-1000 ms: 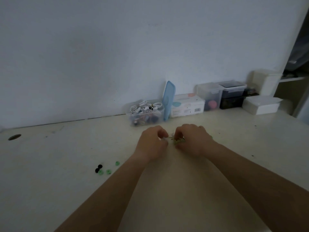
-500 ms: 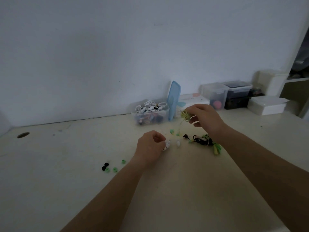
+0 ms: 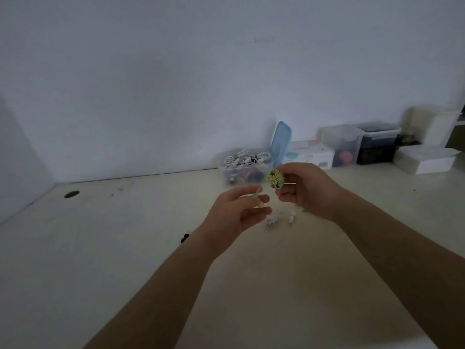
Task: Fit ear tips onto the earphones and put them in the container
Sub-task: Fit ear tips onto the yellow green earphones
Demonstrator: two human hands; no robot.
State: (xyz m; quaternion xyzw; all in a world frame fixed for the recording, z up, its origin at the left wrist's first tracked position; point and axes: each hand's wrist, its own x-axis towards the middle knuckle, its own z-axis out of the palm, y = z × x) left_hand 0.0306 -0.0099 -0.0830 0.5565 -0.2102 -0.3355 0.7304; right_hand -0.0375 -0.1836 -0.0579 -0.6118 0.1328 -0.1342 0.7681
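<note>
Green earphone bundle (image 3: 275,178) pinched in right hand (image 3: 308,190), raised before clear container (image 3: 245,170). Left hand (image 3: 236,212), down at the table (image 3: 100,248) half a second ago, now lifted, pinching one earbud (image 3: 259,200). White earphones (image 3: 273,220) lie below; black ear tips (image 3: 185,238) half-hidden behind left wrist.

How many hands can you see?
2. The left hand is nearer the camera, pinching a small yellowish earbud. The right hand is just beyond it, gripping a yellow-green bundle of earphone cable. No other hand shows.
</note>
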